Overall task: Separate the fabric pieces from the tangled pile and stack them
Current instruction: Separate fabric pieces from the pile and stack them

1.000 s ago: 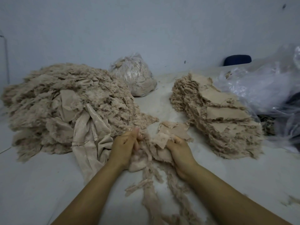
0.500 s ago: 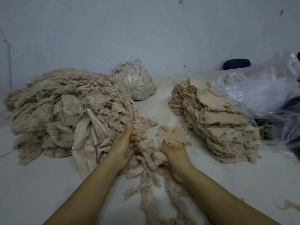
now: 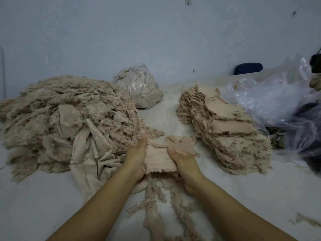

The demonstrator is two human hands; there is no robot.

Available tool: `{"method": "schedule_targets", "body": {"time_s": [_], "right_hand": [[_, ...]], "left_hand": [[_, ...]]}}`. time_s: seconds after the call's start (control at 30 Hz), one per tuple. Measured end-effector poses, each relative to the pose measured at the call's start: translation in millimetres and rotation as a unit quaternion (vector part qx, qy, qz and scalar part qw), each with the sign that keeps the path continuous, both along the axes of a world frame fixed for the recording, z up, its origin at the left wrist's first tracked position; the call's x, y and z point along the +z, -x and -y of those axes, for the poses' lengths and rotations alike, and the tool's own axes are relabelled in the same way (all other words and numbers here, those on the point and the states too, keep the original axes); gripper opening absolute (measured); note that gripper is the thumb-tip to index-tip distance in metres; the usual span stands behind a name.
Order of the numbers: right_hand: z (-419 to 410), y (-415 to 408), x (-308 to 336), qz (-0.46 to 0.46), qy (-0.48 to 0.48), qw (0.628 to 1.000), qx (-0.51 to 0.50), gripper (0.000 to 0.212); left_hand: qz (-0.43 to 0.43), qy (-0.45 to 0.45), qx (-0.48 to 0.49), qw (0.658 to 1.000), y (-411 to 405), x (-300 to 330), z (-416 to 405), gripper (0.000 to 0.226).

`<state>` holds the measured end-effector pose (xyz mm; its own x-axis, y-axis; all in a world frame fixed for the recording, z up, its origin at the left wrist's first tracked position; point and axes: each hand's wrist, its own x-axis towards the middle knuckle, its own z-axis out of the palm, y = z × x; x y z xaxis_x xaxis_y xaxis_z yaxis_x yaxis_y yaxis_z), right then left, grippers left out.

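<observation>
A big tangled pile (image 3: pixel 57 119) of frayed beige fabric fills the left of the white table. On the right lies a neat stack (image 3: pixel 225 129) of flat beige pieces. Between them, near the front, I hold one beige fabric piece (image 3: pixel 159 158) spread flat. My left hand (image 3: pixel 135 153) grips its left edge and my right hand (image 3: pixel 185 160) grips its right edge, thumbs on top. Frayed strands (image 3: pixel 156 206) trail down from under the piece toward me.
A tied clear bag (image 3: pixel 139 87) of scraps stands at the back centre. Crumpled clear plastic bags (image 3: pixel 271 98) lie at the right behind the stack. A dark blue object (image 3: pixel 248 68) sits by the wall. A larger smooth cloth (image 3: pixel 90 153) hangs from the pile's front.
The bunched fabric between my hands has been opened out into a flat piece. Both hands have moved slightly apart, stretching it.
</observation>
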<state>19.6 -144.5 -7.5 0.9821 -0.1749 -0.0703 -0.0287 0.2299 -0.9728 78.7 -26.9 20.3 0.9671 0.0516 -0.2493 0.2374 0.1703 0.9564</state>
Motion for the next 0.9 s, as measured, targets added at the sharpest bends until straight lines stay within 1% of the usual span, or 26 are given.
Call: {"method": "schedule_targets", "body": {"time_s": [0.03,0.07,0.1,0.13,0.2,0.23,0.3,0.33,0.4,0.5,0.6,0.67,0.7,0.77,0.8,0.83,0.87,0.9], "right_hand": [[2.2,-1.2,-0.3,0.001,0.002,1.0,-0.007,0.04],[3.9,-1.6,-0.3,0.006,0.004,1.0,-0.009,0.048],[5.2,-1.9,-0.7,0.006,0.005,1.0,-0.009,0.056],[6.1,-2.4,-1.1,0.004,0.005,1.0,-0.011,0.057],[6.7,-3.7,-0.5,-0.001,-0.002,1.0,-0.026,0.046],[7.3,-5.3,-1.8,-0.005,-0.003,0.999,-0.038,0.041],[9.2,-8.5,-6.8,-0.014,0.019,0.998,-0.061,0.04],[10.1,-9.5,-9.1,-0.015,0.047,0.996,-0.074,0.039],[13.3,-11.5,-12.6,-0.001,0.104,0.989,-0.107,0.032],[19.8,-12.7,-12.6,0.046,0.153,0.975,-0.154,0.008],[29.2,-14.3,-9.8,0.087,0.186,0.959,-0.193,0.015],[35.0,-15.6,-10.8,0.087,0.196,0.954,-0.212,0.019],[38.1,-16.6,-11.5,0.076,0.197,0.955,-0.209,0.021],[43.3,-18.7,-13.8,0.04,0.203,0.963,-0.175,0.025],[46.4,-19.8,-15.8,0.014,0.224,0.962,-0.157,0.03],[50.2,-20.8,-17.5,-0.013,0.266,0.953,-0.146,0.035],[54.0,-22.1,-18.4,-0.033,0.319,0.937,-0.142,0.039],[56.3,-22.0,-18.6,-0.04,0.37,0.917,-0.142,0.04]], "left_hand": [[-0.008,-0.001,0.003,1.0,-0.9,0.3,-1.6,0.047],[-0.015,0.008,-0.01,1.0,-1.0,0.9,-3.5,0.054],[-0.019,0.025,-0.043,0.999,-0.2,2.1,-5.4,0.06],[-0.017,0.032,-0.095,0.995,1.7,3.3,-7.5,0.064],[0.008,-0.005,-0.186,0.983,5.6,1.1,-10.4,0.06],[0.028,-0.034,-0.196,0.98,5.9,-1.0,-11.1,0.051],[0.059,-0.084,-0.161,0.982,2.3,-3.6,-11.4,0.025],[0.075,-0.109,-0.139,0.981,-1.4,-3.8,-10.9,0.019],[0.115,-0.179,-0.111,0.971,-13.2,-4.2,-8.1,0.022],[0.197,-0.226,-0.123,0.946,-29.3,2.5,4.3,0.017],[0.275,-0.255,-0.157,0.913,-51.2,13.0,25.4,0.019],[0.302,-0.294,-0.155,0.894,-72.2,18.3,41.7,0.016],[0.292,-0.309,-0.147,0.893,-83.0,20.6,48.8,0.021],[0.209,-0.28,-0.149,0.925,-102.1,19.1,57.9,0.038],[0.164,-0.269,-0.159,0.936,-109.2,14.5,58.7,0.043],[0.133,-0.279,-0.172,0.935,-112.4,9.3,57.6,0.044],[0.12,-0.305,-0.191,0.925,-114.7,1.2,55.0,0.043],[0.124,-0.331,-0.217,0.91,-115.0,-7.4,51.6,0.041]]}}
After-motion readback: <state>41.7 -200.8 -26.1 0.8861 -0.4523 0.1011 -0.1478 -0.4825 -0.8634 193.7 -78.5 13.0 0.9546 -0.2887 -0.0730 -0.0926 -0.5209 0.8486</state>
